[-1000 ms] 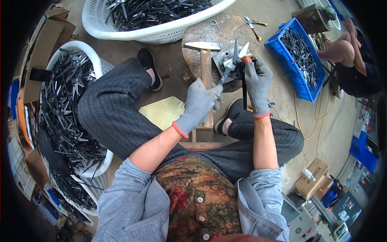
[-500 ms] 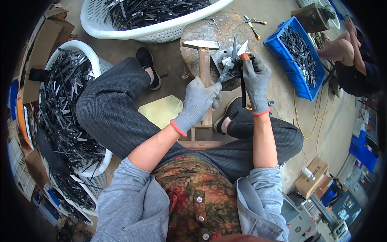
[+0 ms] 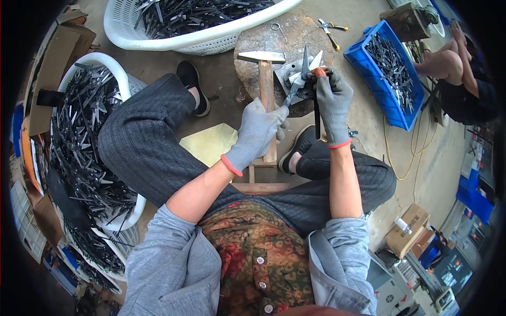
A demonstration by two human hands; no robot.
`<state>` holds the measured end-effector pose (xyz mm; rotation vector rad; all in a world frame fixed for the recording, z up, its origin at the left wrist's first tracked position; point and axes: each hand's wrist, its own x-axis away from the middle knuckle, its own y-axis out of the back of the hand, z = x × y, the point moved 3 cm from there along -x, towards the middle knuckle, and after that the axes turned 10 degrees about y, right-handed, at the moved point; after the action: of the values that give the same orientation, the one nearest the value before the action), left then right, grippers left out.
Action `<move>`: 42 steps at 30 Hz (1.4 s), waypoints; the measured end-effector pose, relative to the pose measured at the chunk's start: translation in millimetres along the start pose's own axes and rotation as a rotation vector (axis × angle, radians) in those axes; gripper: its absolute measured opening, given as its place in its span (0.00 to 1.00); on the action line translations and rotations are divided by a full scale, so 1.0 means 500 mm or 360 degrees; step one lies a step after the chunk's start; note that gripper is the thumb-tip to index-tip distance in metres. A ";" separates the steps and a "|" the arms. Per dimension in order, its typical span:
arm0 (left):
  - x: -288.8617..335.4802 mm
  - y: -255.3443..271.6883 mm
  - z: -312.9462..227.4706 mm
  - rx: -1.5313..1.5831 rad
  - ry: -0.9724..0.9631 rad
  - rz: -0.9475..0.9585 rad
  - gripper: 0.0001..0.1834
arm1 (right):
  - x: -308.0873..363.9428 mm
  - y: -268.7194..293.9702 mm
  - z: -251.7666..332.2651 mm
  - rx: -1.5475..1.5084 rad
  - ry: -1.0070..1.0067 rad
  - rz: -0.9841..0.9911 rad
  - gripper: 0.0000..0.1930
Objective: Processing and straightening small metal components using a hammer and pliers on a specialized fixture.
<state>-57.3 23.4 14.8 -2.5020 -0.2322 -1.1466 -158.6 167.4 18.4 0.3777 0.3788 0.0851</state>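
Observation:
Pruning shears (image 3: pixel 299 84), blades pointing away from me, are held between my two hands over the stump. My left hand (image 3: pixel 258 129), in a grey glove, is closed around the end of their bare metal handle. A wooden-handled hammer (image 3: pixel 266 79) passes behind that hand, its head over the stump; whether my fingers also grip it I cannot tell. My right hand (image 3: pixel 334 100), gloved too, pinches an orange piece (image 3: pixel 319 72) beside the shears' pivot. A black handle-like bar (image 3: pixel 318 124) hangs below the right fingers. Behind the shears, a metal plate (image 3: pixel 282 79) lies on the stump (image 3: pixel 247 42).
White baskets of dark metal parts stand at the far side (image 3: pixel 184 45) and left (image 3: pixel 126 84). A blue crate (image 3: pixel 363 68) of similar parts is right, near another person (image 3: pixel 464 79). Yellow-handled pliers (image 3: pixel 332 34) lie beyond the stump. Yellow sheet (image 3: pixel 211 147) lies between my legs.
The view has shifted very slightly. Both hands keep the same hold on the shears, and nothing has visibly been picked up or let go.

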 end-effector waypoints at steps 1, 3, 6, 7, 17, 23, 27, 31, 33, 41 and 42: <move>-0.001 0.000 0.001 -0.0003 0.0011 0.0007 0.10 | 0.000 0.000 -0.001 -0.0021 -0.0050 -0.0002 0.06; -0.002 0.001 0.003 -0.0044 0.0001 0.0043 0.12 | 0.000 0.000 -0.002 -0.0024 -0.0104 0.0004 0.05; -0.002 0.003 0.003 -0.0076 -0.0010 0.0071 0.13 | -0.003 0.001 0.006 0.0094 0.0003 0.0032 0.05; -0.002 0.004 0.002 -0.0081 -0.0015 0.0077 0.13 | -0.004 0.001 0.007 0.0099 0.0000 0.0046 0.05; -0.015 0.023 -0.017 -0.0185 0.0095 0.0171 0.14 | -0.013 -0.009 0.002 -0.0014 0.0101 0.0069 0.06; -0.014 0.027 -0.026 -0.0175 0.0039 0.0166 0.13 | -0.011 -0.013 -0.002 0.0034 0.0101 0.0026 0.07; -0.012 0.028 -0.029 -0.0175 0.0018 0.0149 0.13 | -0.010 -0.010 -0.008 0.0043 0.0121 0.0006 0.06; -0.010 0.028 -0.028 -0.0148 0.0012 0.0165 0.12 | -0.011 -0.007 -0.016 0.0035 0.0101 0.0006 0.06; -0.008 0.028 -0.027 -0.0161 0.0023 0.0160 0.12 | -0.010 -0.006 -0.019 0.0053 0.0105 0.0030 0.06; -0.009 0.026 -0.030 -0.0185 0.0015 0.0196 0.12 | -0.009 -0.011 -0.013 0.0054 0.0216 -0.0004 0.05; -0.010 0.026 -0.029 -0.0205 0.0031 0.0207 0.13 | -0.009 -0.011 -0.013 0.0054 0.0213 -0.0013 0.05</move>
<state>-66.7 5.6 15.8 -2.5726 0.0108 -1.1660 -165.1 163.9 12.4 0.4051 0.5146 0.0965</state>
